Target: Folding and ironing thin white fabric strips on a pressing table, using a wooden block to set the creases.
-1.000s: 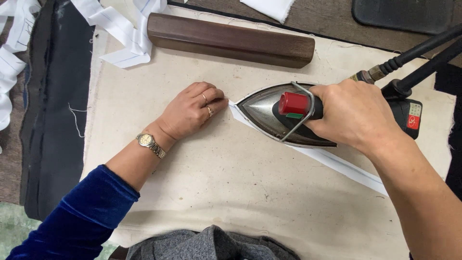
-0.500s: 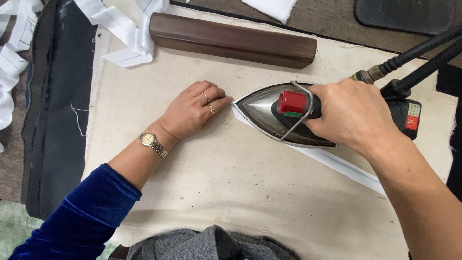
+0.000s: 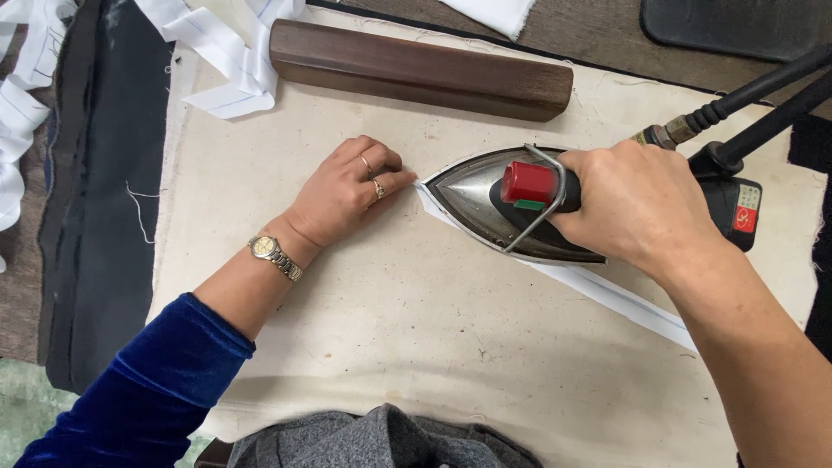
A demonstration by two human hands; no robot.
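Observation:
A metal steam iron (image 3: 490, 204) with a red knob rests flat on a narrow white fabric strip (image 3: 620, 297) that runs diagonally across the cream pressing cloth (image 3: 416, 338). My right hand (image 3: 637, 204) is closed around the iron's black handle. My left hand (image 3: 351, 191), wearing rings and a gold wristwatch, lies on the cloth just left of the iron's tip. Its fingertips pin down the end of the strip.
A dark wooden block (image 3: 420, 69) lies across the back of the cloth. Loose white strips (image 3: 225, 52) pile at the back left, beside dark fabric (image 3: 104, 191). Grey cloth (image 3: 381, 442) bunches at the near edge. Black hoses (image 3: 745, 108) lead off to the right.
Nothing has visibly changed apart from a small shift of the view; the iron and both hands stay where they were.

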